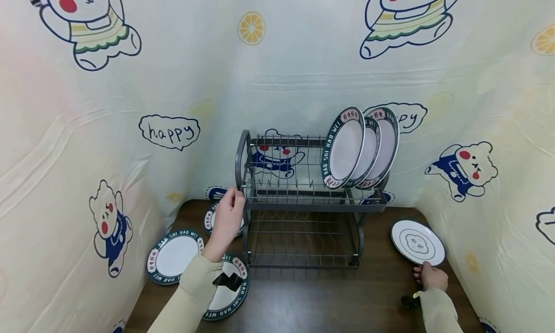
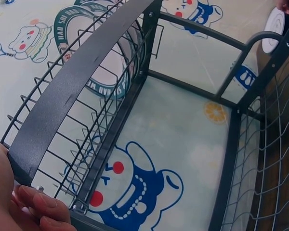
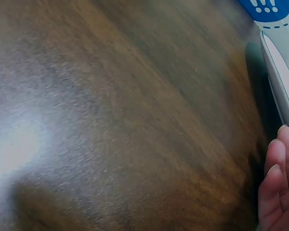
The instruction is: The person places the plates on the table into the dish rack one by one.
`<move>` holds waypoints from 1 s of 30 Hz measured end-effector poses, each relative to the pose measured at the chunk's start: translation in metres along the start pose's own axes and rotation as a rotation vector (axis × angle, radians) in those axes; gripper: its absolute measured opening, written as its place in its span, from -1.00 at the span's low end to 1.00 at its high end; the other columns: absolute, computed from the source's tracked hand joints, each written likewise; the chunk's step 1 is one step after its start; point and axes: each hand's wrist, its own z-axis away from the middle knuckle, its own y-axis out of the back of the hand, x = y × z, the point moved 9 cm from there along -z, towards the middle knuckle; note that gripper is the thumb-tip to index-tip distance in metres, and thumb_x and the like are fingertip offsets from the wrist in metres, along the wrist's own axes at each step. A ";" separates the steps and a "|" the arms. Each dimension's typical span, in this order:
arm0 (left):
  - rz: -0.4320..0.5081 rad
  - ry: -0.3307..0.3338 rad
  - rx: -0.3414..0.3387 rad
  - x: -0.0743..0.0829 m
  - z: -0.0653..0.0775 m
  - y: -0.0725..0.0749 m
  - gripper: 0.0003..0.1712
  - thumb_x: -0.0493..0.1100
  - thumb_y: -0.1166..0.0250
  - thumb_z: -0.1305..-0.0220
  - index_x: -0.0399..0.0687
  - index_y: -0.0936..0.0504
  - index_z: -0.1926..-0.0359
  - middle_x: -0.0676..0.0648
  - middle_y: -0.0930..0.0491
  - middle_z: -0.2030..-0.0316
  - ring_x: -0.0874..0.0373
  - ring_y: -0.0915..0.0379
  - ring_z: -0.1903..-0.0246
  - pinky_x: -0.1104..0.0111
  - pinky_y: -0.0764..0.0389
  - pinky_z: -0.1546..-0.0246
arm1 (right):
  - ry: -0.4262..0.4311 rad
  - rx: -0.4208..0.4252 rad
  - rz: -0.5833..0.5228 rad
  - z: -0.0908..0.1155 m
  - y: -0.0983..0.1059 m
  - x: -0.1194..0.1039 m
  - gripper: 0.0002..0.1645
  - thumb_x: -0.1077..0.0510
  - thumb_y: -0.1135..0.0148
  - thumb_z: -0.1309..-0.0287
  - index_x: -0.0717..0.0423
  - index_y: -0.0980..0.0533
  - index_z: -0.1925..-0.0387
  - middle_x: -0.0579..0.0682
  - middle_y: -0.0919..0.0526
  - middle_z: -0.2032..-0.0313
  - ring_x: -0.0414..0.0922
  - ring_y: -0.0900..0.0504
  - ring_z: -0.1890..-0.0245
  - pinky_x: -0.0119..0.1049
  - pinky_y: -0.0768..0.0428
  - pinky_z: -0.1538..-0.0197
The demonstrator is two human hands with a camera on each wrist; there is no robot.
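My left hand [image 1: 226, 222] grips the left end of a dark two-tier dish rack [image 1: 312, 207], at its upper tier. In the left wrist view the curled fingers [image 2: 43, 204] lie against the rack's frame. Over on the right, my right hand [image 1: 432, 276] pinches the near edge of a white plate [image 1: 417, 243], its underside facing up. The right wrist view shows this plate [image 3: 282, 79] edge-on, tilted low over the table, fingers [image 3: 274, 187] at its rim. Three green-rimmed plates stand on edge at the right end of the upper tier, the front one [image 1: 345, 152] overlapping the others.
On the brown table [image 1: 303, 299], left of the rack, lie three more green-rimmed plates: one at the far left [image 1: 175, 256], one nearer plate [image 1: 234, 301] partly under my forearm, and one mostly behind my left hand. Patterned cloth [image 1: 295, 58] hangs around the back and sides.
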 end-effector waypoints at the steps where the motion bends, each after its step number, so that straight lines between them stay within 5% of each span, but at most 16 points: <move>1: 0.003 0.002 -0.001 0.000 0.000 0.000 -0.72 -0.10 0.07 -0.61 -0.11 -0.39 0.29 -0.07 -0.30 0.53 0.07 -0.24 0.62 0.38 -0.24 0.63 | 0.007 0.004 -0.014 0.001 0.000 -0.001 -0.48 0.10 0.17 -0.43 0.30 -0.61 0.45 -0.24 -0.61 0.76 -0.31 -0.61 0.71 -0.35 -0.61 0.56; 20: 0.013 0.010 -0.010 0.003 0.002 0.001 -0.72 -0.09 0.07 -0.62 -0.10 -0.38 0.28 -0.05 -0.30 0.54 0.12 -0.25 0.64 0.37 -0.26 0.62 | 0.022 0.060 -0.206 0.012 -0.004 0.006 -0.54 0.15 0.13 -0.39 0.16 -0.59 0.54 -0.25 -0.59 0.76 -0.33 -0.63 0.70 -0.39 -0.64 0.53; 25: 0.017 0.013 -0.009 0.003 0.002 0.001 -0.72 -0.10 0.06 -0.62 -0.10 -0.38 0.28 -0.04 -0.29 0.54 0.13 -0.24 0.64 0.37 -0.25 0.61 | 0.025 0.072 -0.206 0.016 -0.005 0.007 -0.58 0.14 0.12 -0.39 0.27 -0.60 0.40 -0.24 -0.60 0.74 -0.31 -0.64 0.69 -0.37 -0.65 0.52; 30: 0.019 0.014 -0.012 0.001 0.001 0.001 -0.73 -0.11 0.07 -0.61 -0.11 -0.38 0.28 -0.05 -0.29 0.53 0.13 -0.23 0.64 0.38 -0.24 0.61 | 0.060 0.079 -0.215 0.023 -0.005 0.006 -0.56 0.16 0.13 -0.38 0.22 -0.60 0.48 -0.24 -0.60 0.75 -0.31 -0.62 0.71 -0.40 -0.63 0.55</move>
